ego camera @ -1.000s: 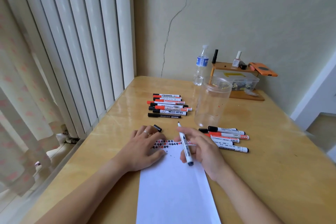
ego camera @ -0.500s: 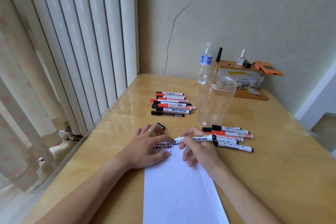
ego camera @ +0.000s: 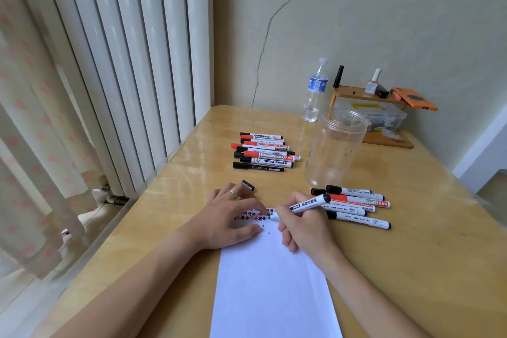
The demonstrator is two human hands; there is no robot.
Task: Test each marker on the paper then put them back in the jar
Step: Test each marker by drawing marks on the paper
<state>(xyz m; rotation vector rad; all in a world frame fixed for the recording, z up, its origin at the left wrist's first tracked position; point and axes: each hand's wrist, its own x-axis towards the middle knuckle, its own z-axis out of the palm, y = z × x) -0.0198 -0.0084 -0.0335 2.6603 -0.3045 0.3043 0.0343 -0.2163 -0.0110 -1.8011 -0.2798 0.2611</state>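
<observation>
Head view, change since half a second ago: the uncapped marker [ego camera: 308, 204] in the right hand [ego camera: 304, 223] is tilted down from level, its tip now on the top edge of the paper [ego camera: 271, 277] beside the red and black test marks [ego camera: 253, 215]. Surroundings: clear jar [ego camera: 334, 147] upright on the bench [ego camera: 411, 241], one marker row [ego camera: 263, 152] left of it, a second group [ego camera: 356, 204] just behind the right hand, a loose black cap [ego camera: 247, 185] by the left hand [ego camera: 230, 218], a water bottle [ego camera: 315, 90] and small shelf [ego camera: 367, 96] at the wall. Fingers: right ones curled round the marker barrel; left ones spread flat, pressing the paper's top corner.
</observation>
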